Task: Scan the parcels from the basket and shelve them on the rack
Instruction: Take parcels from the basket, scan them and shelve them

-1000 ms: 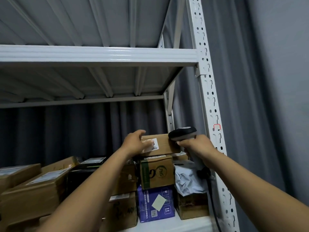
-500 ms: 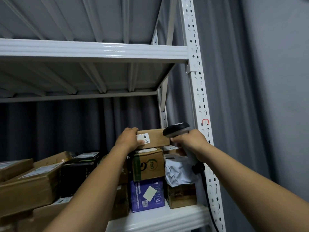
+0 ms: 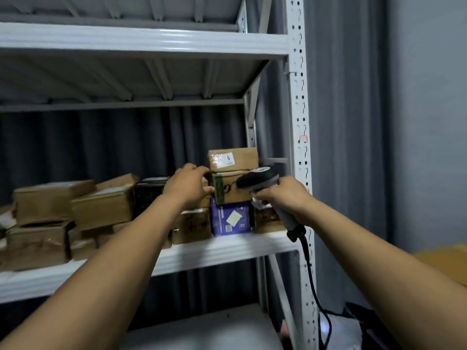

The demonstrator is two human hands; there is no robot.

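1. Two bare hands reach toward the rack (image 3: 299, 97) in mid-frame; both forearms run off the lower edge.
2. Left hand (image 3: 189, 185) hovers at the left side of a stack of boxes, fingers loosely bent and grasping nothing. Whether its thumb touches the stack cannot be told.
3. Right hand (image 3: 284, 198) is wrapped round the handle of a scanner (image 3: 257, 179), hiding most of that handle. The cable (image 3: 309, 269) hangs down and blurs out toward the lower right.
4. The parcel (image 3: 233, 159), brown with a white label showing "5", sits on top of that stack at the right end of the middle shelf (image 3: 214, 248), just right of centre. Neither hand holds it.
5. Under it, a green-striped box (image 3: 225, 189) is partly covered by the scanner head; a blue box (image 3: 231, 218) lies beneath.
6. Brown cartons (image 3: 50, 200) at mid-left are smeared, their labels unreadable.
7. A yellowish shape (image 3: 442, 261) at the right edge is cut off.
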